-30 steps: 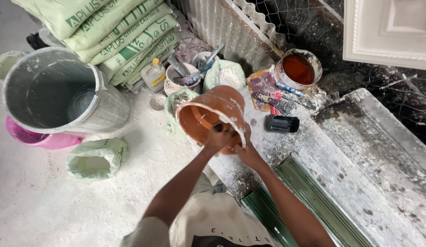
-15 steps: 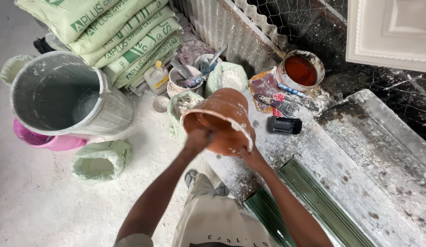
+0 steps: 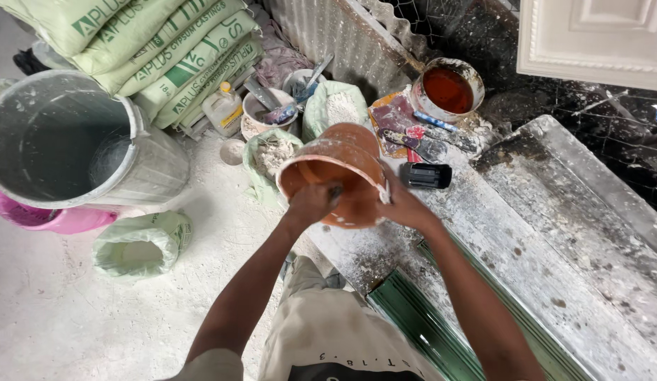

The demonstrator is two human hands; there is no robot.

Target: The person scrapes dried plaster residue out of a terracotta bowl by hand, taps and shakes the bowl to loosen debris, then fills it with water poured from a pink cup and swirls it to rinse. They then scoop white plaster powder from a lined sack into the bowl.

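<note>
An orange plastic bowl (image 3: 349, 152), smeared with white plaster, is tilted with its mouth toward me above the edge of a plaster-dusted work slab (image 3: 554, 233). My right hand (image 3: 406, 208) grips the bowl's right rim and underside. My left hand (image 3: 311, 203) reaches into the bowl's mouth, fingers closed around a small dark tool handle that is mostly hidden. Both forearms stretch up from the bottom of the view.
A large grey bin (image 3: 67, 141) stands at left over a pink tub (image 3: 39, 219). Stacked green sacks (image 3: 152, 49), open powder bags (image 3: 141, 243), small tubs with trowels (image 3: 272, 113), a red paint can (image 3: 448, 88), a black box (image 3: 427, 175) and green moulding (image 3: 427, 331) surround me.
The bowl has tipped a little more toward me and my left hand has gone from the rim into its mouth. The view shifted slightly.
</note>
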